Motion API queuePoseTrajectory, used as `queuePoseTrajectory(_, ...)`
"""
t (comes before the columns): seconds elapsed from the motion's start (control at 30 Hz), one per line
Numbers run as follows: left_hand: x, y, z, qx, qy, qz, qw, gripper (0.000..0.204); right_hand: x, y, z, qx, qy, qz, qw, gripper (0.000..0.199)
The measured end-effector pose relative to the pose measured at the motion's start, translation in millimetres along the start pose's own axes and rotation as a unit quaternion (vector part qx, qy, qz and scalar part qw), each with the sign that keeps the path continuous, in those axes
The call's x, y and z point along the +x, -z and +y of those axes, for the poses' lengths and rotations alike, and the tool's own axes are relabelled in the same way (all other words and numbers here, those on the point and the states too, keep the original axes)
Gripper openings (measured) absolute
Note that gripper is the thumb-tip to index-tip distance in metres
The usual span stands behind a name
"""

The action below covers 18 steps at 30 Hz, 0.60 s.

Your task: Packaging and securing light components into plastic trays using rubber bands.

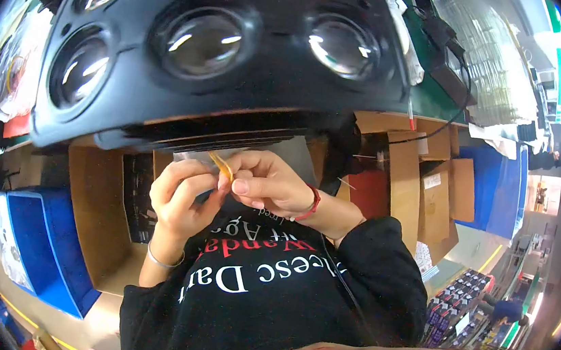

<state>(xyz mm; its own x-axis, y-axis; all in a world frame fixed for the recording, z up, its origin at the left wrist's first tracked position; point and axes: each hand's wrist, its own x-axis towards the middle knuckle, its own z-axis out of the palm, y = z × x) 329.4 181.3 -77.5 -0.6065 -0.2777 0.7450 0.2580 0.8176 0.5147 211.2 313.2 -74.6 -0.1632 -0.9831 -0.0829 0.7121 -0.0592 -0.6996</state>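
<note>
In front of my chest, both hands meet at a small, thin yellow strip [221, 164]; its exact kind I cannot make out. My right hand [267, 182], with a red band at the wrist, pinches the strip between thumb and fingers. Thumb and fingertips of my left hand [184, 198], below a silver bangle, close at the strip's lower end. Just beyond the hands stands a large black tray [266, 54] with several round, shiny, see-through domes [202, 40]. Its near edge shows several stacked dark layers.
Open cardboard boxes stand at left [89, 203] and right [406, 181]. Blue bins [65, 241] flank them, another blue bin [491, 187] at far right. A green work surface [439, 96] holds a black device [449, 66] with a cable and stacked clear plastic sheets [487, 67].
</note>
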Motion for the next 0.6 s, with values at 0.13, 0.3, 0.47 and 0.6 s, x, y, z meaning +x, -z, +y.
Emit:
queuePoseTrajectory(0.13, -0.2, -2.5, -0.8, 0.018, -0.002, -0.009, 1.000, 0.026, -0.2, 2.4, -0.2, -0.023, -0.017, 0.041, 0.999, 0.019)
queuePoseTrajectory(0.3, -4.7, -0.2, 2.3, 0.066, 0.001, 0.003, 0.998, 0.036, -2.4, 2.0, 3.7, -0.066, 0.011, 0.024, 0.997, 0.022)
queuePoseTrajectory(0.47, -2.8, 1.2, 1.6, 0.087, -0.011, -0.002, 0.996, 0.041, -9.7, 1.8, 4.5, -0.116, 0.047, -0.009, 0.992, 0.021)
queuePoseTrajectory(0.6, -8.4, 9.9, -1.2, 0.065, 0.012, -0.023, 0.998, 0.037, -12.8, -0.9, 0.9, -0.273, 0.154, -0.011, 0.950, 0.015)
